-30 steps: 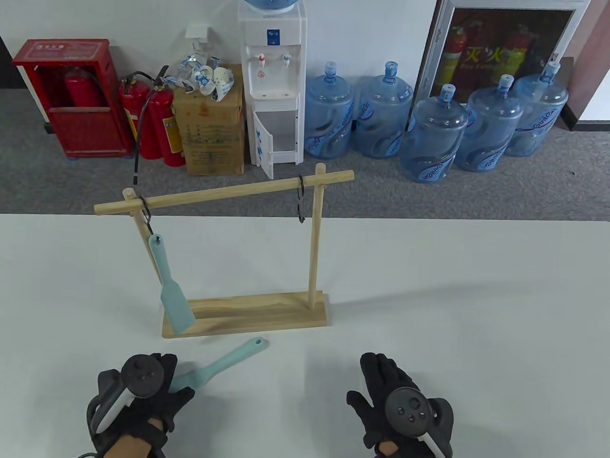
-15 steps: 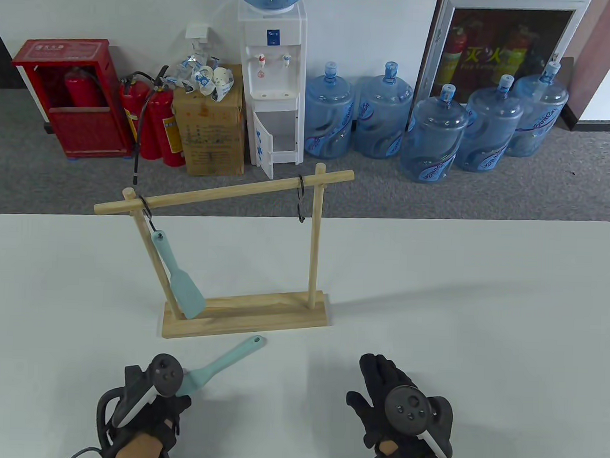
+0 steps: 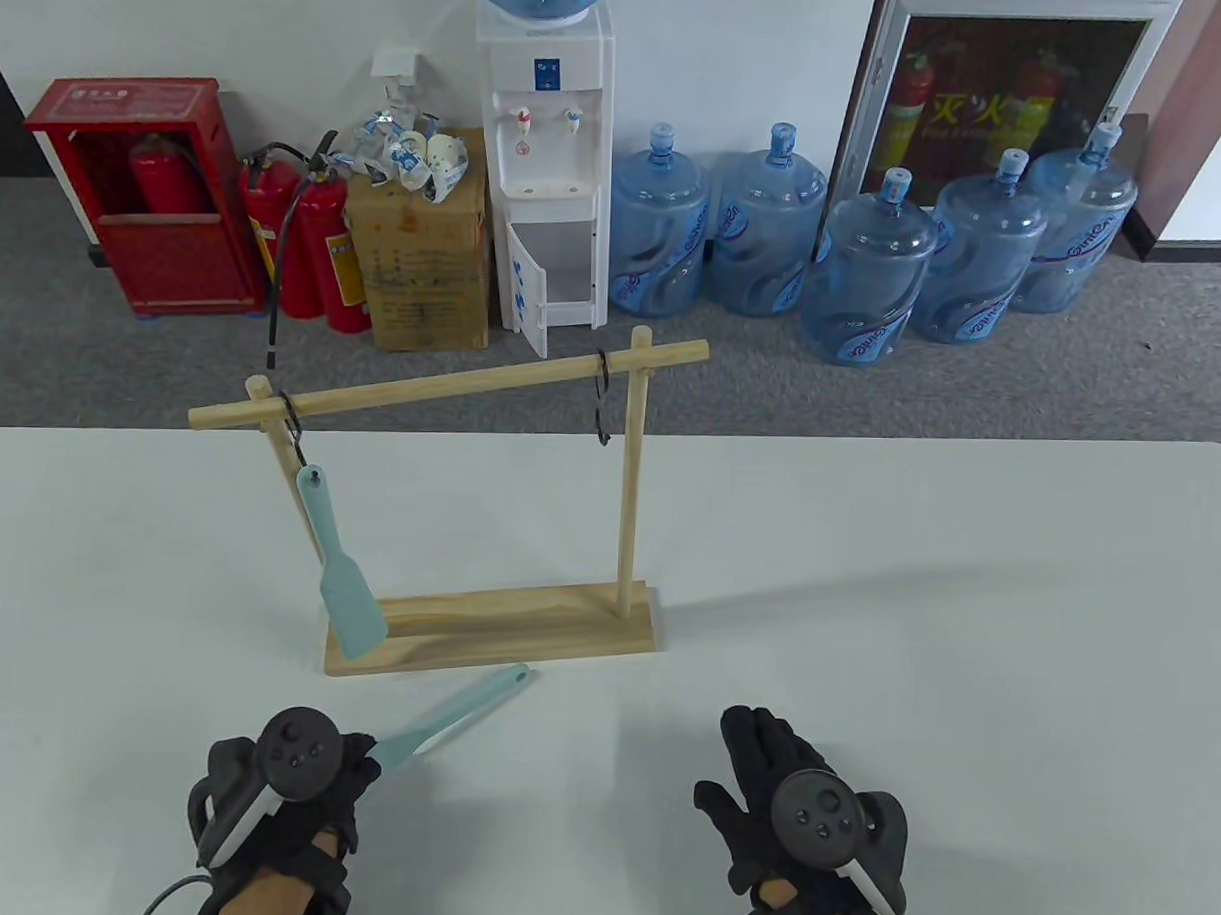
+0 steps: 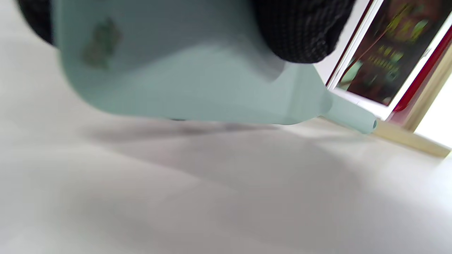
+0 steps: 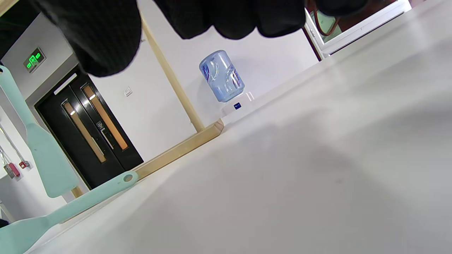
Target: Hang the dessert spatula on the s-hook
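Observation:
A mint dessert spatula [image 3: 453, 714] lies low over the table in front of the wooden rack [image 3: 494, 634], its holed handle end pointing up-right. My left hand [image 3: 360, 754] grips its blade; in the left wrist view the blade [image 4: 176, 81] fills the top under a gloved finger [image 4: 296, 31]. A second mint spatula [image 3: 339, 558] hangs from the left s-hook [image 3: 291, 431]. The right s-hook [image 3: 602, 407] on the bar is bare. My right hand [image 3: 765, 753] rests flat and empty on the table, fingers spread. The right wrist view shows both the held spatula [image 5: 70, 208] and the hanging spatula [image 5: 46, 158].
The rack's crossbar [image 3: 453, 384] slopes up to the right on two posts. The white table [image 3: 915, 608] spreads to the right. Behind it on the floor stand water jugs [image 3: 867, 276], a dispenser [image 3: 546, 165] and fire extinguishers [image 3: 318, 247].
My left hand has closed on the spatula's blade and turned it more on edge, its handle end shifting slightly. The hanging spatula swung right, then back. The right hand has not moved.

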A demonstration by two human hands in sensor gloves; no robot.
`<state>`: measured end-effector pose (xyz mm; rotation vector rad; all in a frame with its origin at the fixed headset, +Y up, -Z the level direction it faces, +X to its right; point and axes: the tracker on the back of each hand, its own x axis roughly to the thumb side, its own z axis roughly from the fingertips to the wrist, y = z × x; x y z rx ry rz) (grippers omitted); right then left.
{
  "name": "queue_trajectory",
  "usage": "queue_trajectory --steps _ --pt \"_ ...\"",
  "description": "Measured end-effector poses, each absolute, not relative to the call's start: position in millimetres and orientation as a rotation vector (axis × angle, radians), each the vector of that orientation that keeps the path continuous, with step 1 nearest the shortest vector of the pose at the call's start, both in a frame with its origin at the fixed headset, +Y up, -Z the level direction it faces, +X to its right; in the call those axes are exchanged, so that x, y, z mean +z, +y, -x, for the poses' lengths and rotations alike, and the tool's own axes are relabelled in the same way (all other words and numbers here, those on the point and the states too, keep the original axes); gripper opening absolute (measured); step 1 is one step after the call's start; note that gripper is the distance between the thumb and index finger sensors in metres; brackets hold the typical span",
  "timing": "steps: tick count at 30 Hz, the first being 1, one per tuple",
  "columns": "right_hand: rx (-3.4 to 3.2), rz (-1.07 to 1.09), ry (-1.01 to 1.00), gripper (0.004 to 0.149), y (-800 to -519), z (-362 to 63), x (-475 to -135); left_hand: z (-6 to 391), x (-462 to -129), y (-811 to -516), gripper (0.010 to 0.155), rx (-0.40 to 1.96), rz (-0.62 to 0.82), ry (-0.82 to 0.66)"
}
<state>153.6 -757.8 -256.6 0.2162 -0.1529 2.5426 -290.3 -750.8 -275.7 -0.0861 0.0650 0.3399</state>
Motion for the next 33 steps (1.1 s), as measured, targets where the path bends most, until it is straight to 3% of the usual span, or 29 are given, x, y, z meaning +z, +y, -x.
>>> queue_trajectory --steps 5,12,17,20,23,30,33 --pt "2.495 -0.207 -0.173 0.077 -754.2 -153.7 -255.9 287.0 -273.0 -747.9 0.047 0.562 -0.052 0.006" --pt "2.196 -0.265 -0.243 0.075 -742.0 -142.3 -252.9 260.4 -271.3 -745.3 0.046 0.996 -0.131 -0.151" --pt "1.848 -0.304 -0.070 0.080 -744.9 -123.4 -255.1 233.8 -273.4 -746.5 0.046 1.244 -0.022 -0.275" --pt "1.760 -0.348 0.024 0.089 -747.4 -114.8 -256.8 215.6 -273.4 -745.7 0.046 1.285 0.063 -0.394" --pt "1.724 -0.388 0.061 0.090 -746.7 -109.3 -257.1 195.8 -272.1 -741.3 0.046 1.190 0.060 -0.473" --pt "1.668 -0.418 0.094 0.081 -746.0 -102.3 -255.8 167.3 -265.1 -739.0 0.046 1.180 0.090 -0.545" --pt "1.634 -0.435 0.107 0.069 -745.9 -99.0 -255.9 163.9 -264.0 -740.8 0.046 1.172 0.107 -0.550"
